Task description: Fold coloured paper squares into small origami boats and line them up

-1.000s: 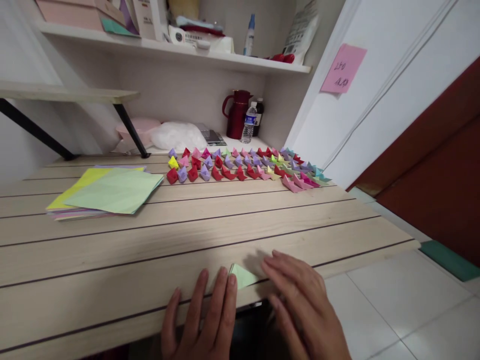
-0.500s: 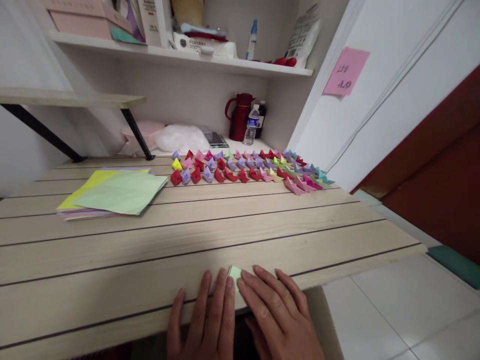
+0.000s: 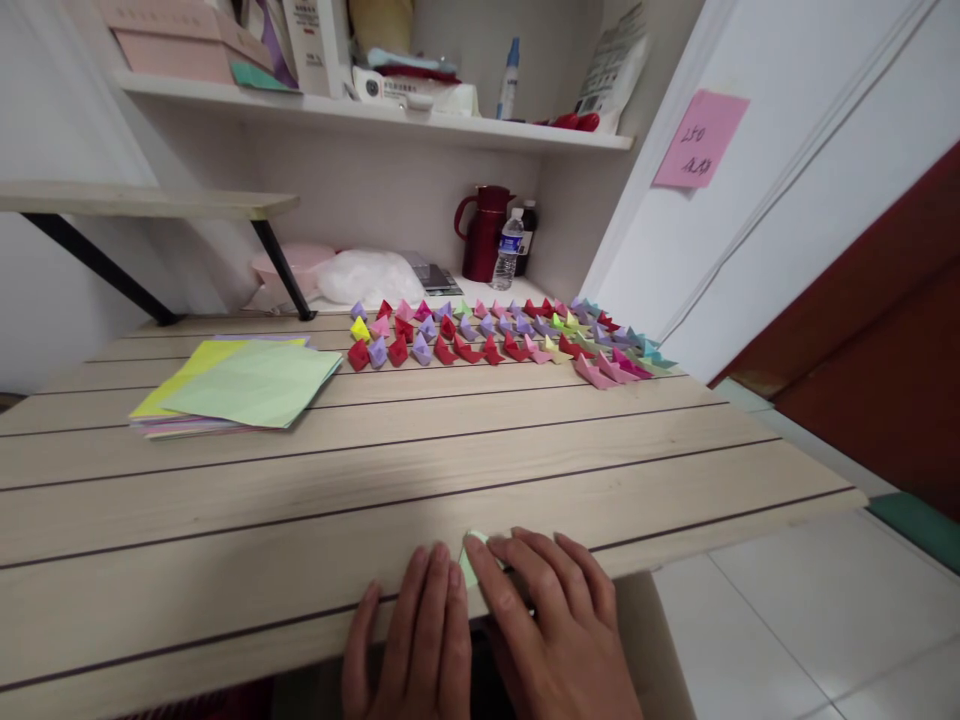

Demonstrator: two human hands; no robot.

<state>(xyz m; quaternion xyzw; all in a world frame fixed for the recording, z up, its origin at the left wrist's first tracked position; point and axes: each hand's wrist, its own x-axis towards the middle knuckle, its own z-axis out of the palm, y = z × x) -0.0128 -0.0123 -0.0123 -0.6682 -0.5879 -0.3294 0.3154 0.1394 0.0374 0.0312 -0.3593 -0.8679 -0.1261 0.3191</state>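
Note:
A small folded piece of pale green paper (image 3: 469,562) lies near the front edge of the wooden table. My left hand (image 3: 416,635) rests flat on its left, fingers stretched out, with the fingertips at the paper's left side. From the right, my right hand (image 3: 551,610) reaches over the paper, its index fingertip pressing on the top corner and the other fingers spread on the tabletop. Most of the paper's right side is hidden beneath these fingers. The right thumb is largely out of sight.
A stack of coloured paper sheets (image 3: 251,385) lies at the left. Rows of small folded paper boats (image 3: 465,350) line the back of the table (image 3: 300,490). Behind them stand a dark red jug (image 3: 486,235) and a water bottle (image 3: 508,250).
My right index finger has moved up and left onto the paper's top corner, away from the other fingers. The left hand stays beside the paper. The view has shifted slightly.

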